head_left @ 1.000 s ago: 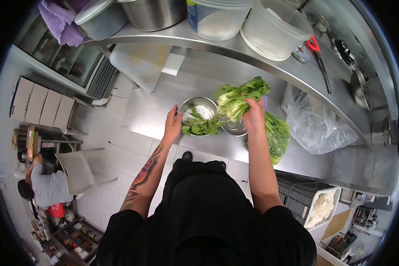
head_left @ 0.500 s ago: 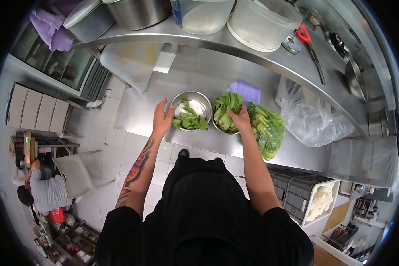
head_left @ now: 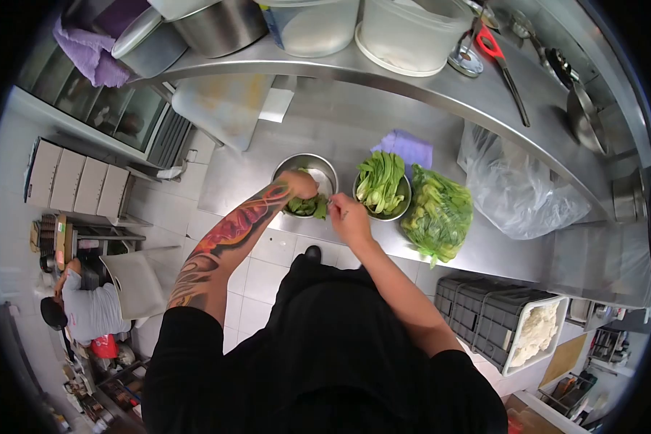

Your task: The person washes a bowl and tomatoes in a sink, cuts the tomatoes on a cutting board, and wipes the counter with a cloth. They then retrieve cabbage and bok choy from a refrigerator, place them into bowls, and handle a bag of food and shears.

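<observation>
The left steel bowl point(head_left: 276, 168) holds loose green leaves point(head_left: 307, 208), with a pale bottom showing behind them. Over it my left hand point(head_left: 300, 184) is closed, its fingertips hidden from above; what they grip, if anything, I cannot make out. At the bowl's right rim my right hand point(head_left: 349, 219) is closed, fingertips pinched at the edge of a green leaf. Just right of that hand, a second steel bowl point(head_left: 405, 210) carries a bunch of leafy greens point(head_left: 380, 181) with pale stems. A clear plastic bag of leafy greens point(head_left: 440, 213) lies beside this bowl.
A purple cloth point(head_left: 405, 149) lies behind the bowls on the steel table point(head_left: 231, 181). Crumpled clear plastic point(head_left: 513, 188) lies at the right. An overhead shelf point(head_left: 318, 71) holds pots, tubs and red-handled scissors point(head_left: 503, 69). Another person point(head_left: 98, 304) is at the far left.
My right hand has left the greens in the right bowl and moved left to the left bowl's rim. My left hand has moved from beside the left bowl to over it and closed.
</observation>
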`<state>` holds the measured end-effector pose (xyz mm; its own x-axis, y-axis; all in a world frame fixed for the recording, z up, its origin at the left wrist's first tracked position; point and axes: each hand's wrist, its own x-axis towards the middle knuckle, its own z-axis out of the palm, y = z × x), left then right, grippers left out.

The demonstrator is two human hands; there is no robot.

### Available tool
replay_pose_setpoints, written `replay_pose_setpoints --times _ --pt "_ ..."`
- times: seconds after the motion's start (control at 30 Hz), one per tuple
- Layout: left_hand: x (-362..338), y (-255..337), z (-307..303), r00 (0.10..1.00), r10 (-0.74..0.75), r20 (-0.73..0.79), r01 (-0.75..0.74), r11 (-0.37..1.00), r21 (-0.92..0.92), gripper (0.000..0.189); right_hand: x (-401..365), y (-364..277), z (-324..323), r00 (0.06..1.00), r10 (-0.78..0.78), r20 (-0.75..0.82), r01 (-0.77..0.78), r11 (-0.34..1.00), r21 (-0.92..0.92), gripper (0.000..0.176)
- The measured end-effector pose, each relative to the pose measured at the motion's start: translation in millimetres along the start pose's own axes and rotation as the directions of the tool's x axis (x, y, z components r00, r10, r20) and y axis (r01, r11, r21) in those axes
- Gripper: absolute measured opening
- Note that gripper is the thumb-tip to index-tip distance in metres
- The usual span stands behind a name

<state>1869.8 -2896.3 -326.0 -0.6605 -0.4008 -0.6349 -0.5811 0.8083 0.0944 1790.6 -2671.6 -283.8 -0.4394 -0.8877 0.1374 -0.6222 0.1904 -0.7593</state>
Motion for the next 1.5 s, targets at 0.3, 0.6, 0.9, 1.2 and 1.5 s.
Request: replay_pose_setpoints --times 0.3,0.6,0.9,1.2,1.5 --pt "-52.4 9.5 -21.4 0.968 -0.002 0.252 0.057 0.975 -0.213 0.087 -20.2 -8.8 44.5 0.997 0.071 0.036 -0.079 0.907 0.413 0.055" --pt "-59.1 7.6 -7.7 1.000 -0.018 -0.018 0.008 0.907 -0.421 0.057 -22.7 -11.3 44.5 0.992 0.070 0.107 -0.107 0.913 0.394 0.052" --pt "-108.3 -15.1 -99.3 0.988 0.101 -0.115 -0.152 0.639 -0.754 0.036 14.9 -72.0 -55.4 0.965 -0.245 -0.098 0.254 0.962 0.098 0.087" --pt "-135.7 103.9 -152.6 0.877 0.373 -0.303 -0.099 -0.476 -0.874 0.050 40.3 -40.2 -102.4 0.894 -0.110 -0.435 0.317 0.841 0.438 0.078" --pt "-69.1 6.2 -83.8 0.967 0.111 -0.230 -0.253 0.546 -0.799 0.046 -1.4 79.0 -65.9 0.875 0.458 -0.159 -0.283 0.750 0.598 0.088"
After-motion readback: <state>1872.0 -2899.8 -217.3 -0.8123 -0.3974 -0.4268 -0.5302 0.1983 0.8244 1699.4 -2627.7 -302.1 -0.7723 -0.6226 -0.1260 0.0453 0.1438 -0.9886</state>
